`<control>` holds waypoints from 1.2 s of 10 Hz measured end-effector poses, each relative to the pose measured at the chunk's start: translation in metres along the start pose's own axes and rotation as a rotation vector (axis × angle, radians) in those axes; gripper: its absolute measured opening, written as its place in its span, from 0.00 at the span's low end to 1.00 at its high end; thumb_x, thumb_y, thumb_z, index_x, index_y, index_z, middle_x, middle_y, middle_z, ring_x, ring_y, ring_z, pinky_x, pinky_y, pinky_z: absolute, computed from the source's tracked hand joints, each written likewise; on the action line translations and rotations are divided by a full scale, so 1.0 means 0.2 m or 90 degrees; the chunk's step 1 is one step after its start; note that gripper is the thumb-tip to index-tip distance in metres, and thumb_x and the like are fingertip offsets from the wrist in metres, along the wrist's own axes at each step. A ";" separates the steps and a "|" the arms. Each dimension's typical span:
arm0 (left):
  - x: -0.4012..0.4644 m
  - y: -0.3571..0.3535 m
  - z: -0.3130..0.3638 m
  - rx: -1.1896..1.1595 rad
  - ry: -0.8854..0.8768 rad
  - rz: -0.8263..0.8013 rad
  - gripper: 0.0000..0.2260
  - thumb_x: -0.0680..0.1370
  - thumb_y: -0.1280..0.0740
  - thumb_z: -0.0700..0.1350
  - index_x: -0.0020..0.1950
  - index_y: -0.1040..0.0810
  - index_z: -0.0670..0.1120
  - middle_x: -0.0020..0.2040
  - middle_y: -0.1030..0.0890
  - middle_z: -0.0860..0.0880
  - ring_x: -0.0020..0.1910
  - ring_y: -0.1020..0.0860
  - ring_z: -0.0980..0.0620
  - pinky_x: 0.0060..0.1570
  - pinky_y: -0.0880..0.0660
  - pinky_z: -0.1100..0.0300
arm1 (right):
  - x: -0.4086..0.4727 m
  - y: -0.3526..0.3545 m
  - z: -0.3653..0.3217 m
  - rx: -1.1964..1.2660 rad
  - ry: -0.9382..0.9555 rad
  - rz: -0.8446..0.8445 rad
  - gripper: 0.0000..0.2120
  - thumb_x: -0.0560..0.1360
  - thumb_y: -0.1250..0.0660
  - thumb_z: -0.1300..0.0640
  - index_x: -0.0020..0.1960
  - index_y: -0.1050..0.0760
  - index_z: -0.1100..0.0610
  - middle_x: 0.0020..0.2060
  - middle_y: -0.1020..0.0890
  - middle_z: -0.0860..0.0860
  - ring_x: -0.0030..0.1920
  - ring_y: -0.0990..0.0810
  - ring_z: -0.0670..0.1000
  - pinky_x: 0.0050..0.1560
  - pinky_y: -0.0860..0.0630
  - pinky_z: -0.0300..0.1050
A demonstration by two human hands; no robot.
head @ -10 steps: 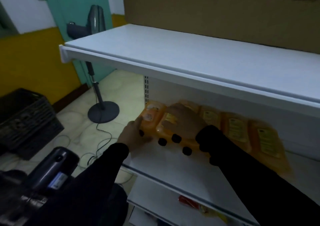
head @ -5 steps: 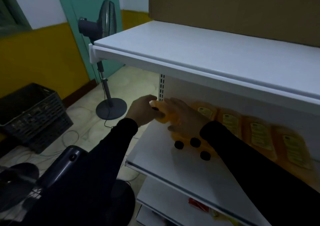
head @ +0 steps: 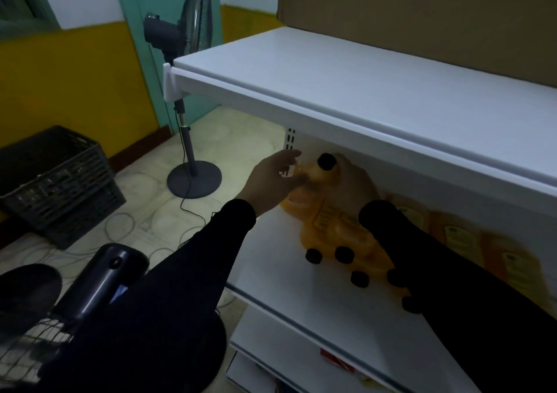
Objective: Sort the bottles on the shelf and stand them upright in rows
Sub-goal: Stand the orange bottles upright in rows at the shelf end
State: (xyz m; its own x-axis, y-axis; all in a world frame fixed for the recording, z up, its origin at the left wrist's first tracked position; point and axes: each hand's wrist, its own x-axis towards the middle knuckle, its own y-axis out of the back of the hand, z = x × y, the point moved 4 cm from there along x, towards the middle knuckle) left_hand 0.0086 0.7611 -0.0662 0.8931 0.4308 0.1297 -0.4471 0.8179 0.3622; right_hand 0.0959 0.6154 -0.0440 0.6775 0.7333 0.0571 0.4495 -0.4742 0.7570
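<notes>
An orange bottle (head: 316,175) with a black cap stands nearly upright at the back left of the white middle shelf (head: 280,278). My right hand (head: 354,183) grips it from the right and behind. My left hand (head: 271,180) reaches in from the left with its fingers stretched out and touches the bottle's shoulder. Several more orange bottles (head: 334,231) lie flat in a row to the right, labels up and black caps towards the shelf's front edge. My right sleeve hides part of them.
The upper shelf board (head: 361,91) overhangs close above the bottles, with a cardboard box (head: 422,16) on it. On the floor to the left are a standing fan (head: 193,31), a black crate (head: 54,181) and loose cables. A second fan (head: 99,281) lies at lower left.
The leftmost bottle, lying flat a second ago, has been lifted by its cap end and tipped up at the back left. My left hand has loosened from its neck.
</notes>
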 end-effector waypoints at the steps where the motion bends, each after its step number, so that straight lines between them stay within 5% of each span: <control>1: -0.03 -0.07 -0.14 -0.005 0.099 -0.056 0.25 0.78 0.36 0.43 0.74 0.34 0.56 0.70 0.28 0.50 0.61 0.23 0.50 0.50 0.24 0.58 | -0.01 0.00 -0.03 0.083 -0.084 0.017 0.08 0.76 0.30 0.51 0.46 0.30 0.43 0.42 0.23 0.44 0.39 0.25 0.39 0.34 0.32 0.23; 2: -0.07 -0.13 -0.20 0.093 0.072 -0.075 0.29 0.78 0.41 0.41 0.78 0.43 0.56 0.75 0.34 0.50 0.68 0.30 0.49 0.63 0.28 0.54 | 0.02 0.01 -0.07 0.098 -0.103 0.014 0.09 0.77 0.32 0.53 0.41 0.30 0.48 0.35 0.27 0.41 0.36 0.27 0.34 0.25 0.34 0.22; 3: -0.14 -0.13 -0.27 0.265 0.052 -0.082 0.23 0.80 0.41 0.47 0.76 0.38 0.50 0.69 0.28 0.45 0.64 0.28 0.44 0.60 0.29 0.54 | 0.07 -0.01 -0.07 0.082 -0.101 0.052 0.06 0.76 0.31 0.52 0.49 0.28 0.51 0.38 0.25 0.44 0.41 0.23 0.43 0.33 0.31 0.27; 4: -0.28 -0.14 -0.33 0.506 -0.066 -0.089 0.19 0.80 0.40 0.55 0.63 0.27 0.43 0.55 0.24 0.41 0.56 0.27 0.40 0.55 0.29 0.49 | 0.11 -0.05 -0.13 0.003 -0.089 0.069 0.14 0.76 0.31 0.50 0.58 0.26 0.53 0.51 0.20 0.53 0.51 0.22 0.53 0.49 0.28 0.41; 5: -0.38 -0.16 -0.42 0.594 -0.078 -0.131 0.30 0.78 0.47 0.64 0.70 0.32 0.43 0.70 0.32 0.38 0.69 0.36 0.39 0.70 0.38 0.47 | 0.14 -0.09 -0.12 -0.082 -0.082 0.069 0.23 0.73 0.30 0.45 0.61 0.29 0.57 0.55 0.20 0.57 0.54 0.21 0.56 0.57 0.25 0.49; 6: -0.41 -0.18 -0.49 0.616 -0.064 -0.147 0.41 0.75 0.58 0.71 0.79 0.50 0.45 0.79 0.50 0.43 0.78 0.51 0.45 0.75 0.58 0.52 | 0.15 -0.10 -0.10 -0.135 -0.061 0.086 0.27 0.70 0.26 0.48 0.64 0.30 0.56 0.55 0.21 0.55 0.56 0.21 0.55 0.59 0.24 0.52; 7: -0.41 -0.19 -0.50 0.614 -0.082 -0.150 0.43 0.73 0.59 0.73 0.79 0.53 0.46 0.80 0.51 0.44 0.78 0.53 0.47 0.73 0.61 0.55 | 0.14 -0.11 -0.08 -0.124 -0.053 0.133 0.33 0.69 0.24 0.51 0.69 0.33 0.56 0.62 0.24 0.56 0.62 0.25 0.56 0.63 0.27 0.51; 10: -0.40 -0.19 -0.50 0.612 -0.089 -0.169 0.42 0.72 0.59 0.73 0.79 0.53 0.48 0.80 0.52 0.44 0.78 0.54 0.47 0.76 0.57 0.52 | 0.14 -0.11 -0.06 -0.221 -0.062 0.231 0.33 0.69 0.25 0.47 0.66 0.32 0.61 0.61 0.26 0.63 0.58 0.24 0.63 0.60 0.26 0.58; 12: -0.40 -0.19 -0.51 0.612 -0.089 -0.170 0.42 0.73 0.59 0.73 0.79 0.53 0.48 0.80 0.52 0.44 0.78 0.55 0.47 0.76 0.57 0.52 | 0.12 -0.06 -0.05 -0.213 -0.102 0.193 0.33 0.69 0.25 0.44 0.67 0.32 0.58 0.64 0.28 0.59 0.60 0.25 0.61 0.61 0.28 0.55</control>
State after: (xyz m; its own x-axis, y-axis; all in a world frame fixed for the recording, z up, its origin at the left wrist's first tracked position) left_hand -0.0499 0.7345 -0.1850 0.9835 0.1799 0.0205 -0.0570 0.1999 0.9781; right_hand 0.1004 0.6441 -0.0456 0.8421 0.4895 0.2264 0.0235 -0.4526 0.8914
